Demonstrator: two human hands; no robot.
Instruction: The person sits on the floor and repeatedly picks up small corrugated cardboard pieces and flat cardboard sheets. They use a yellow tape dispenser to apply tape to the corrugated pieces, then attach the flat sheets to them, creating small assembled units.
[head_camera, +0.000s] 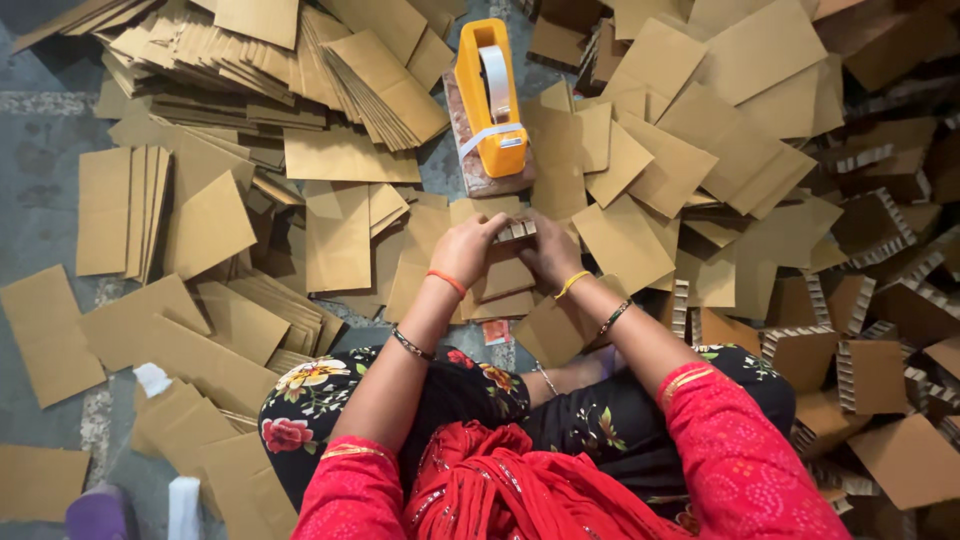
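My left hand (468, 250) and my right hand (551, 252) meet over a small folded piece of corrugated cardboard (516, 231), each gripping one end. I sit cross-legged on the floor, and the piece is held above flat cardboard sheets in front of my knees. An orange tape dispenser (488, 95) with a strip of white tape stands on a brick-like block just beyond my hands.
Flat brown cardboard sheets (210, 222) lie scattered and stacked across the grey floor on the left and ahead. Folded corrugated pieces (872, 372) pile up on the right. A white scrap (152, 378) and a purple object (97, 514) lie at lower left.
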